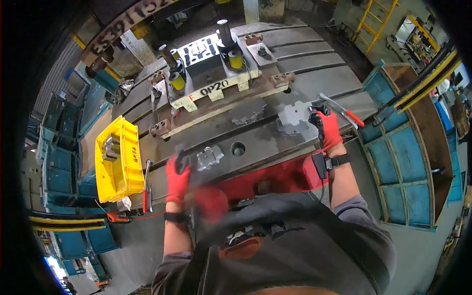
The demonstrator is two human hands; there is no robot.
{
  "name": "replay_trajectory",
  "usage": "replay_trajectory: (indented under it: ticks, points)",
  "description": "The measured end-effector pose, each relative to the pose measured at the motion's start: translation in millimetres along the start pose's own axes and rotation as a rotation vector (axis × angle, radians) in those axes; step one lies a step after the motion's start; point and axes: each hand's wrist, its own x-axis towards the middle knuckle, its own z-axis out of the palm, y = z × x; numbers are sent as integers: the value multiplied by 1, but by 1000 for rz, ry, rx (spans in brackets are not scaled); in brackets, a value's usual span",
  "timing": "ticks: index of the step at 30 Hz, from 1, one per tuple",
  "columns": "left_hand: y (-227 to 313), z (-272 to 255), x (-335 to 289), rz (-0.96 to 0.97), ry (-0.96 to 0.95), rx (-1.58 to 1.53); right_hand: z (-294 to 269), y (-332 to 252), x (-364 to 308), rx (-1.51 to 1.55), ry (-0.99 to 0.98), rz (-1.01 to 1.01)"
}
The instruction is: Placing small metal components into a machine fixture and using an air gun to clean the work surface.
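My right hand [326,129], in a red glove with black fingers, is at the right edge of a flat cut metal sheet [295,118] on the slotted steel table [314,73]. Its fingers are curled and closed on that edge. Blurred by motion, my left hand [178,179] wears the same kind of glove. Its thumb stands apart from the fingers and nothing shows in it. Just right of it lies a formed metal part [210,158]. A dark flat patch [248,112] is between the die and the sheet.
A stamping die [206,73] with posts and yellow cylinders stands at the back. On the left is a yellow bin [132,157] holding metal blocks [112,147], beside a red-handled tool [146,189]. A red-handled wrench [339,108] lies at right, near blue crates [403,147].
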Motion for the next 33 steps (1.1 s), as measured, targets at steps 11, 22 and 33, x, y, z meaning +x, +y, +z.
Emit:
replay_trajectory:
  ticks: [11,22,33]
  points:
    - [-66,-102,-114,-839,-430,-572,219,-56,104,76,-388,-397]
    - [-210,-50,-237,-1075,-526,189,352,-29,180,-969,-81,-400]
    - [-267,-40,-260,-589,-709,526,364,-36,155,-1284,-128,-666]
